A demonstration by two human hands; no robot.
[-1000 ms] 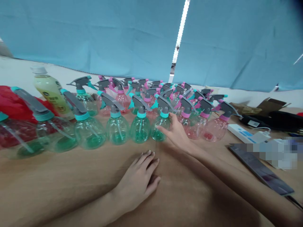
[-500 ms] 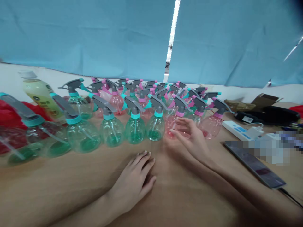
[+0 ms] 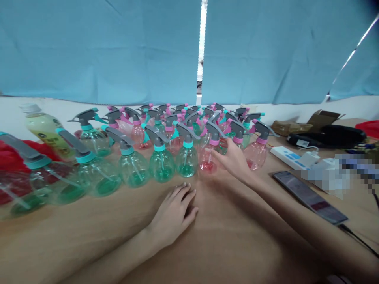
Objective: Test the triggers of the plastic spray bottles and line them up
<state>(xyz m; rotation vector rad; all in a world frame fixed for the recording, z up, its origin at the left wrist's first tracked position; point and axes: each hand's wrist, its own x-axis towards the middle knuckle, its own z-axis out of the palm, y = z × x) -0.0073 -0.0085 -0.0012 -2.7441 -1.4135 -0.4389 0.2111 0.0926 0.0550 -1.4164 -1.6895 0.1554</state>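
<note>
The fingers of the right hand (image 3: 235,161) are parted around a pink spray bottle (image 3: 207,165), the thumb across its near face and the others at its right side; whether they press on it, I cannot tell. The bottle stands upright, its pink collar and grey trigger head above them. Just left of the thumb is a green spray bottle (image 3: 186,165); to the right of those fingers, another pink bottle (image 3: 258,154). The left hand (image 3: 171,219) lies on the counter (image 3: 77,225), its fingers loosely extended, holding nothing, nearer than the row. Far left of both hands' fingers, a yellow bottle (image 3: 44,132) bears dark print too blurred to read. Right of and beyond them, a white label (image 3: 302,143) on a black item (image 3: 325,136) is also illegible.
</note>
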